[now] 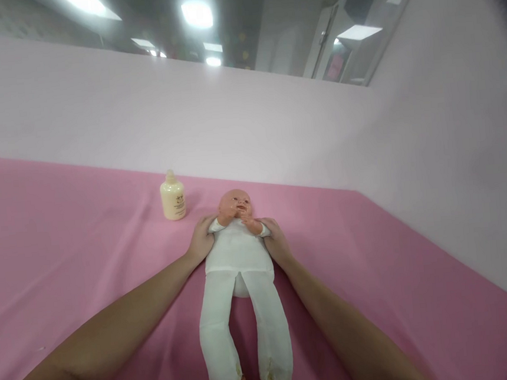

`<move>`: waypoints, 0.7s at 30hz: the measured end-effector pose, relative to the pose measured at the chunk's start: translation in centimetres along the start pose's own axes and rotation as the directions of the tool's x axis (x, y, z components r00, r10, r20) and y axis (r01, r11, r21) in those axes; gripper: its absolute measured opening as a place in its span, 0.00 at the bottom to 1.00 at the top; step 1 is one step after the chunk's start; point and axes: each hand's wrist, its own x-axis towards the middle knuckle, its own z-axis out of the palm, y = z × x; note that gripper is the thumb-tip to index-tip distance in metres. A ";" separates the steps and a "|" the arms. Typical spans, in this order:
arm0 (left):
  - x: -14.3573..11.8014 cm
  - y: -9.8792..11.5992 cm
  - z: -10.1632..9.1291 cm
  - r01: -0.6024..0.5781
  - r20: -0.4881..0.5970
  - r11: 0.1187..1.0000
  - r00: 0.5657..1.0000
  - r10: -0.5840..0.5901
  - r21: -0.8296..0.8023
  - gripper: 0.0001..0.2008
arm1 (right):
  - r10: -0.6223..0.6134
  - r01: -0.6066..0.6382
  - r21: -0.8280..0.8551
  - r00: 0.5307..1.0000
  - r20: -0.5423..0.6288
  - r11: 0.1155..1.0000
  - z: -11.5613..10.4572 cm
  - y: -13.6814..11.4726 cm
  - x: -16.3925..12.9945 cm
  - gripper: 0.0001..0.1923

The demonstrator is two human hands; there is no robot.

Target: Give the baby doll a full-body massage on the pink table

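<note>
A baby doll [238, 247] with a white cloth body lies on its back on the pink cover, its head toward the wall and its legs toward me. Its bare hands rest up near its chin. My left hand [202, 237] is closed round the doll's upper arm and side on the left. On the opposite side my right hand [276, 240] grips the other upper arm and shoulder. Most of my fingertips are hidden behind the doll. Stains mark the lower ends of its white legs.
A cream-coloured bottle [173, 200] with small dark print stands upright left of the doll's head. The pink cover [329, 248] has several soft creases. Behind it rises a pale wall [185, 125], with a reflective pane [238, 20] above and another wall [450, 155] at the right.
</note>
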 end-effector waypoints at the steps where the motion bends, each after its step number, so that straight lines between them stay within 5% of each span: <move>1: 0.0 -0.2 0.0 -0.009 0.014 1.000 1.000 0.009 0.006 0.27 | -0.033 0.033 -0.015 0.999 0.015 0.999 0.0 0.1 0.0 0.21; 13: 0.1 -0.6 0.0 -0.026 0.020 1.000 0.999 0.025 0.011 0.31 | -0.075 0.075 -0.011 0.997 0.024 0.997 0.2 0.8 0.0 0.23; 21: -0.1 0.4 -0.1 0.069 -0.077 0.994 0.994 -0.075 -0.079 0.24 | 0.042 -0.040 0.033 0.998 -0.055 0.999 0.1 0.7 -0.1 0.21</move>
